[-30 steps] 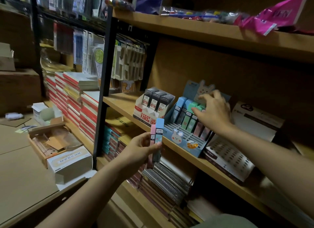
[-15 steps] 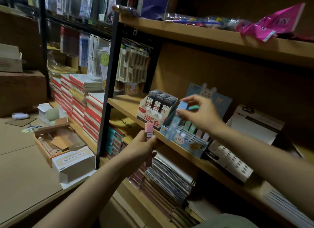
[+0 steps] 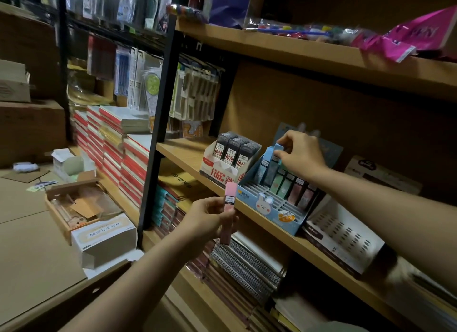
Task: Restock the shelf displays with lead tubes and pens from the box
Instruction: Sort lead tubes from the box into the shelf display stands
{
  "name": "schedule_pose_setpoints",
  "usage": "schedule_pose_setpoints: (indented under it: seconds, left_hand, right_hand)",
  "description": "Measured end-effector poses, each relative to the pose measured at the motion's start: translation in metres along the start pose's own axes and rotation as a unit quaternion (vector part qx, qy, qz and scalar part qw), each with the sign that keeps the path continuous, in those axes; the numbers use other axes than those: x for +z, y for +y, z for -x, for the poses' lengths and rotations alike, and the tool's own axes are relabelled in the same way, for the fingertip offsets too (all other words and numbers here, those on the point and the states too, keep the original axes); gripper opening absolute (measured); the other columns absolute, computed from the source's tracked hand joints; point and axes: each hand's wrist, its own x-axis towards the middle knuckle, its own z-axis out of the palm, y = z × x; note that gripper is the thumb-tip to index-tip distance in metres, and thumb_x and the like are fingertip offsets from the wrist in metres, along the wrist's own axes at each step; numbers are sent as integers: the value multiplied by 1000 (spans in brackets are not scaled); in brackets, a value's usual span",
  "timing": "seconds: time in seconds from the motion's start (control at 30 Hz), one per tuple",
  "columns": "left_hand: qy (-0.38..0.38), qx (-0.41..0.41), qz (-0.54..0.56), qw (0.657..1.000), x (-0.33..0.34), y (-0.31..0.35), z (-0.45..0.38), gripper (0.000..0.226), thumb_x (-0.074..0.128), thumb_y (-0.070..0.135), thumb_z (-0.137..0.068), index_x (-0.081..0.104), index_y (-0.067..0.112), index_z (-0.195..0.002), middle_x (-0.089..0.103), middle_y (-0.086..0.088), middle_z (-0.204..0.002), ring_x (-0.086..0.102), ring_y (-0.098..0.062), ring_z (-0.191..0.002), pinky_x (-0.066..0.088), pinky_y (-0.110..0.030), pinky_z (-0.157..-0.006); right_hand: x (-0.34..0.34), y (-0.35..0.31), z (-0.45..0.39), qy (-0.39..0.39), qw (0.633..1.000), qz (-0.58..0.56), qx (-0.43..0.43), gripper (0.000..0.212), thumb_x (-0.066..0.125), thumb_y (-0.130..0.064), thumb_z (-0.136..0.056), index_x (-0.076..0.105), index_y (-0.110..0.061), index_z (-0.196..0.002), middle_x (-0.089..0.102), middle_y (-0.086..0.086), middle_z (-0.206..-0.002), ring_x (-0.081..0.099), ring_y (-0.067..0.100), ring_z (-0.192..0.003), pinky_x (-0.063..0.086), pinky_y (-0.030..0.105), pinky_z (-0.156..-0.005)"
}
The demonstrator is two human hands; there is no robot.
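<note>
Two hands busy — right hand (image 3: 300, 153) grip pinches blue tube (image 3: 273, 163) atop blue display box (image 3: 249, 195); left hand (image 3: 210, 218) grip curled round pink tube (image 3: 228, 208), below-left of it.

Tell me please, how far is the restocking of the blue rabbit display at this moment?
Partly done. The back row of the blue rabbit display already holds several lead tubes. In hand: the right hand pinches a blue tube at that row, and the left hand holds a pink tube in front of the shelf. Left: the pink tube and the display's front slots, which look unfilled.
</note>
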Motion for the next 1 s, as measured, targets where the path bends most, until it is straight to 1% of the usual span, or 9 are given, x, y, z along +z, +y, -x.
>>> schedule_pose_setpoints:
  seconds: [0.13,0.23,0.33,0.47,0.63,0.7,0.77,0.87,1.0]
  left_hand:
    - [23,18,-26,999,-4,-2,-4,15,63,10,-90,68,13,-104,68,-18,-107,71,-21,-84,58,-39,-78]
    - [42,24,-44,998,-6,-5,-8,17,65,12,-88,69,17,-104,70,-13,-104,69,-21,-94,55,-44,-90]
    - [50,26,-43,997,-5,-7,-12,16,66,12,-88,69,16,-103,70,-11,-104,67,-22,-99,52,-46,-94]
    - [44,36,-49,997,-3,-9,-15,15,66,12,-88,69,20,-100,71,-5,-99,68,-16,-95,54,-39,-91]
    - [29,64,-71,995,1,-9,-14,18,65,16,-88,67,23,-105,72,-5,-102,67,-11,-93,52,-30,-83]
    - [15,79,-74,994,4,-7,-9,16,64,16,-90,66,24,-103,71,-13,-99,68,-9,-83,53,-22,-72]
    - [0,97,-80,992,9,-6,-4,14,62,15,-91,66,24,-101,70,-20,-98,67,-19,-80,54,-17,-62]
    - [-26,114,-80,990,18,-4,4,13,60,13,-92,65,20,-102,67,-27,-101,62,-36,-87,54,-18,-65]
    - [-39,127,-108,985,32,-2,21,13,60,16,-93,66,22,-102,70,-18,-97,65,-23,-85,55,-25,-72]
  right_hand:
    - [2,1,2,-6,1000,-1,22,13,74,-20,-84,68,-15,-94,68,2,-89,64,19,-83,56,38,-76]
    - [1,1,2,-10,1000,0,27,13,74,-22,-82,69,-15,-92,69,2,-86,65,19,-82,57,38,-76]
    - [2,3,-1,-19,999,35,34,14,75,-25,-81,71,-17,-92,71,3,-91,66,22,-90,53,46,-88]
    - [12,5,0,-6,988,150,29,28,77,-36,-80,74,-21,-104,61,7,-116,54,28,-113,43,45,-97]
    - [20,6,8,18,984,177,33,29,65,-33,-89,71,-20,-114,50,7,-124,47,28,-119,35,44,-102]
    - [14,2,15,42,994,104,14,35,62,-30,-91,64,-18,-124,46,8,-124,49,27,-116,40,41,-100]
    - [6,-9,30,25,999,-44,-8,30,62,-27,-92,61,-19,-121,50,3,-113,55,21,-104,47,28,-85]
    - [-2,-31,64,-133,973,-187,19,25,67,-33,-90,62,-22,-112,64,-5,-99,65,16,-89,56,30,-77]
    - [-16,-41,92,-203,957,-208,19,27,76,-19,-83,66,-14,-107,70,3,-89,71,17,-73,60,34,-71]
